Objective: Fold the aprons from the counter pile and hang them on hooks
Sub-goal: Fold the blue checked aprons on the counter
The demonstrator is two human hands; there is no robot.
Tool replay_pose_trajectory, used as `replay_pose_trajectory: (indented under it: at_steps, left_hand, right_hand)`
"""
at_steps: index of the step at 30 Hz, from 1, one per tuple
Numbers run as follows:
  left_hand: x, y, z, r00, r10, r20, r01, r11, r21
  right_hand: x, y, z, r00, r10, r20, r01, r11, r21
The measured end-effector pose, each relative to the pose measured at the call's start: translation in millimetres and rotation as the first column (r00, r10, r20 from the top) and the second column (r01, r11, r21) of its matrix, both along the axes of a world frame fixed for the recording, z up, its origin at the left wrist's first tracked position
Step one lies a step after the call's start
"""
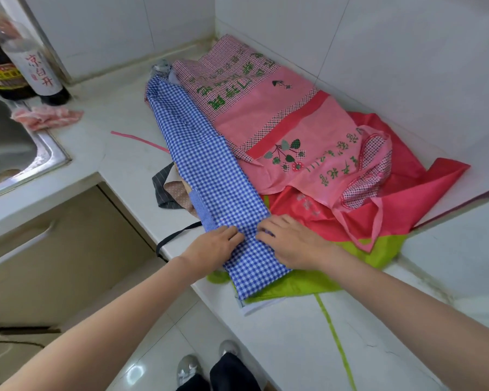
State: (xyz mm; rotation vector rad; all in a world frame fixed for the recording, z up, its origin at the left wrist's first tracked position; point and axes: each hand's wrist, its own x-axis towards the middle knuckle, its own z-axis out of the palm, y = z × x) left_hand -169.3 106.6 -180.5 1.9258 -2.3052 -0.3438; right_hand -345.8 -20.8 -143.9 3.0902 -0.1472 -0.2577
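Pressing flat on the blue gingham apron (209, 176), both hands work its near end at about six o'clock on the counter (119, 142). The left hand (209, 248) and right hand (290, 239) lie side by side with fingers straight, gripping nothing. The apron is a long narrow strip, its long axis running from the hands away toward eleven o'clock, across the pink apron pile (308, 131) at two o'clock. Both hands sit equally near that end, so I judge the next fold would carry it away along this axis. No hooks are in view.
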Motion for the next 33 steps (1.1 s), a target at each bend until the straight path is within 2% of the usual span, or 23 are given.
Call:
replay_pose_trajectory:
  at_steps: [2, 4, 7, 10, 12, 14, 15, 17, 19, 22, 23, 26, 30, 31, 33]
  left_hand:
    - [-2, 0, -6, 1.0, 0.006, -0.008, -0.006, 0.999, -0.049]
    - [1, 4, -7, 0.997, 0.035, -0.07, -0.041, 0.995, -0.086]
    - [6, 7, -9, 0.987, 0.052, -0.154, -0.062, 0.996, -0.063]
    - [11, 11, -14, 0.998, 0.01, -0.07, -0.017, 0.995, -0.103]
    - [11, 11, -15, 0.997, 0.039, -0.068, -0.045, 0.996, -0.082]
    - [11, 6, -13, 0.985, 0.111, -0.136, -0.109, 0.994, 0.02]
    - [11, 4, -7, 0.963, 0.168, -0.209, -0.146, 0.982, 0.118]
    - [15, 2, 3, 0.835, 0.33, -0.439, -0.199, 0.927, 0.318]
    - [14, 3, 18, 0.634, 0.513, -0.579, -0.267, 0.848, 0.458]
    - [16, 3, 30, 0.243, 0.686, -0.685, -0.34, 0.722, 0.602]
    - [18, 4, 32, 0.163, 0.719, -0.675, -0.306, 0.687, 0.658]
    - [18, 8, 32, 0.108, 0.749, -0.654, -0.145, 0.662, 0.735]
    - [18, 13, 32, -0.134, 0.733, -0.667, -0.108, 0.658, 0.745]
    - [19, 14, 34, -0.174, 0.726, -0.666, -0.104, 0.659, 0.745]
    - [20, 12, 35, -0.166, 0.732, -0.661, -0.116, 0.651, 0.75]
  right_hand:
    - [-13, 2, -1, 0.986, -0.004, -0.169, 0.029, 0.989, 0.142]
    - [-20, -2, -1, 0.954, -0.013, -0.3, 0.054, 0.99, 0.127]
    - [-20, -10, 0, 0.914, 0.037, -0.405, 0.004, 0.995, 0.102]
    - [-17, -11, 3, 0.892, 0.1, -0.441, -0.104, 0.994, 0.017]
    - [-17, -7, 1, 0.905, 0.139, -0.403, -0.169, 0.985, -0.04]
    - [-18, -6, 2, 0.92, 0.143, -0.364, -0.156, 0.988, -0.007]
    - [-15, -7, 5, 0.931, 0.117, -0.346, -0.101, 0.993, 0.065]
    - [-6, -13, 16, 0.954, 0.015, -0.3, 0.08, 0.95, 0.301]
    - [7, -23, 28, 0.939, -0.124, -0.322, 0.273, 0.838, 0.473]
    - [23, -39, 38, 0.875, -0.191, -0.446, 0.42, 0.757, 0.501]
    - [28, -42, 38, 0.861, -0.19, -0.471, 0.441, 0.741, 0.507]
    - [40, -51, 38, 0.822, -0.196, -0.535, 0.52, 0.643, 0.562]
    - [45, -61, 34, 0.745, -0.334, -0.578, 0.661, 0.257, 0.705]
    - [45, -61, 31, 0.737, -0.371, -0.565, 0.661, 0.217, 0.719]
    - [46, -57, 24, 0.736, -0.456, -0.5, 0.638, 0.219, 0.739]
